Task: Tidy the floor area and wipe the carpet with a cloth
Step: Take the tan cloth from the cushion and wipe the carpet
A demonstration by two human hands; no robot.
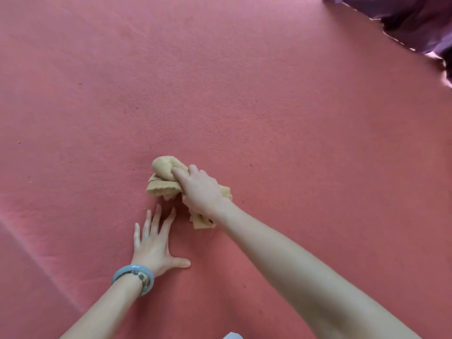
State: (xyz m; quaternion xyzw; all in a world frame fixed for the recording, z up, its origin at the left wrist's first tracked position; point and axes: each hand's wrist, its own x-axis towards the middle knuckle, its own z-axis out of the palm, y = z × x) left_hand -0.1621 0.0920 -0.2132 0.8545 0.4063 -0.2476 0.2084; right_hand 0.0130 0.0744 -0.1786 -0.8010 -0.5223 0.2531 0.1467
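- Landmark: tan cloth (163, 182), bunched into a lump, lying on the red carpet (244, 94) a bit below frame centre.
- Right hand (199, 189) sits on top of the cloth, palm down, pressing it into the carpet.
- Right fingers (179, 176) are curled over the wad and clamped on it; index finger lies along the rounded top fold. Cloth sticks out past the hand on the far-left side and trails back under the wrist toward the person.
- Left hand (152, 243) is flat on the carpet just nearer the person than the cloth and slightly left of it.
- Left fingers (156, 217) are spread wide and straight, thumb out to the side, holding nothing; only contact is the carpet. Fingertips are close to the cloth's near edge, not touching it.
- Left wrist has a pale blue-grey bangle (133, 277) plus a thin beaded bracelet (141, 277) next to it.
- Both forearms are bare.
- Dark purple fabric (415, 23) lies well away from the cloth, at the far-right corner, past the carpet's ragged edge.
- Few small dark specks on the carpet to the left of the cloth.
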